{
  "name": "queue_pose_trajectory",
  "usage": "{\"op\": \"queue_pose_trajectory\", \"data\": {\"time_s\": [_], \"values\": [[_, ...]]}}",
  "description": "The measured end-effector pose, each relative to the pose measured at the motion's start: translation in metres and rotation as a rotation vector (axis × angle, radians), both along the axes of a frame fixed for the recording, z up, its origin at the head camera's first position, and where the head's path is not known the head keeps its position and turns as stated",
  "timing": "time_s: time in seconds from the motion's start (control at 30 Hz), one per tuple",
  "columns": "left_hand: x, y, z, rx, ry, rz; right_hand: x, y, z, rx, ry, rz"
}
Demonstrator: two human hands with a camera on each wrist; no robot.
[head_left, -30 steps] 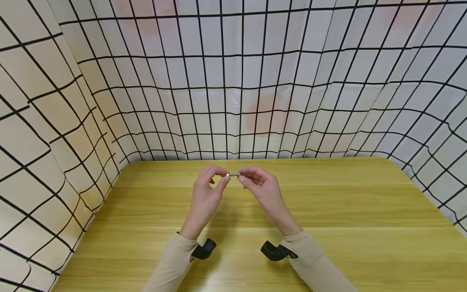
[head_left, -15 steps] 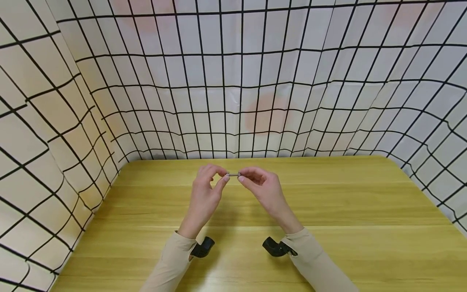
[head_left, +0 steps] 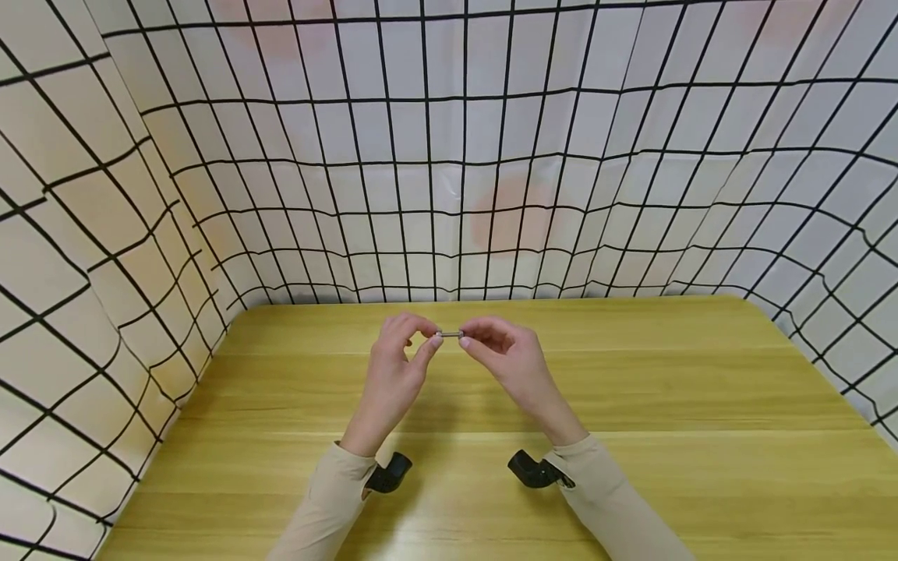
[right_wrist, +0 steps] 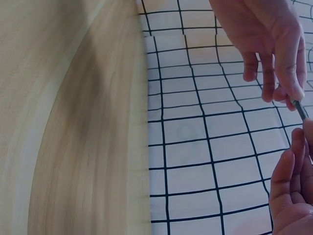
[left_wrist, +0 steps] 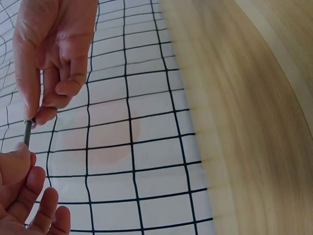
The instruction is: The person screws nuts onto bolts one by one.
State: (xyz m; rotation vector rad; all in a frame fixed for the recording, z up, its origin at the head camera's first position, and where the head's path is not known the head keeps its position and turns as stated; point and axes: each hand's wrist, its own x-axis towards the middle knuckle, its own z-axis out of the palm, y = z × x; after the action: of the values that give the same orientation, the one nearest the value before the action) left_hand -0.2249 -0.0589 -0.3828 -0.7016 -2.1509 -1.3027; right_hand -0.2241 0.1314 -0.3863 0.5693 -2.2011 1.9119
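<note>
A short, thin metal bolt [head_left: 450, 335], grey with slightly thicker ends, is held level in the air between both hands near the far side of the table. My left hand [head_left: 397, 362] pinches its left end between thumb and index finger. At the other end, the thumb and index finger of my right hand [head_left: 508, 362] grip it the same way. The left wrist view shows the bare grey shaft [left_wrist: 27, 134] between the two sets of fingertips. In the right wrist view a bit of the bolt [right_wrist: 300, 110] shows, with the fingertips covering its ends.
The wood-grain table [head_left: 631, 389] spreads beneath the hands. A white curtain with a black grid [head_left: 449, 187] rises behind its far edge and along both sides. Black wrist mounts [head_left: 390, 473] stick out from the beige sleeves [head_left: 326, 499].
Both hands keep their pinch on the bolt at almost the same spot. The right forearm has shifted slightly to the right, and the head view has tilted a little.
</note>
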Motion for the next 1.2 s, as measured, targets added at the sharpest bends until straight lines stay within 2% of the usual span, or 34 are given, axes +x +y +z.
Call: {"op": "queue_pose_trajectory", "data": {"time_s": [0.47,0.9,0.97,1.2], "values": [[0.000,0.000,-0.001,0.026,0.006,-0.028,-0.002,0.002,-0.003,0.031,-0.003,0.003],[0.000,0.004,-0.003,0.033,0.022,-0.047,-0.004,0.000,-0.004,-0.005,-0.031,0.004],[0.000,0.004,-0.003,0.032,0.026,-0.044,-0.003,0.000,-0.002,-0.005,-0.043,0.009],[0.000,0.003,-0.003,0.025,0.021,-0.023,0.013,-0.002,0.024,0.024,-0.028,0.032]]}}
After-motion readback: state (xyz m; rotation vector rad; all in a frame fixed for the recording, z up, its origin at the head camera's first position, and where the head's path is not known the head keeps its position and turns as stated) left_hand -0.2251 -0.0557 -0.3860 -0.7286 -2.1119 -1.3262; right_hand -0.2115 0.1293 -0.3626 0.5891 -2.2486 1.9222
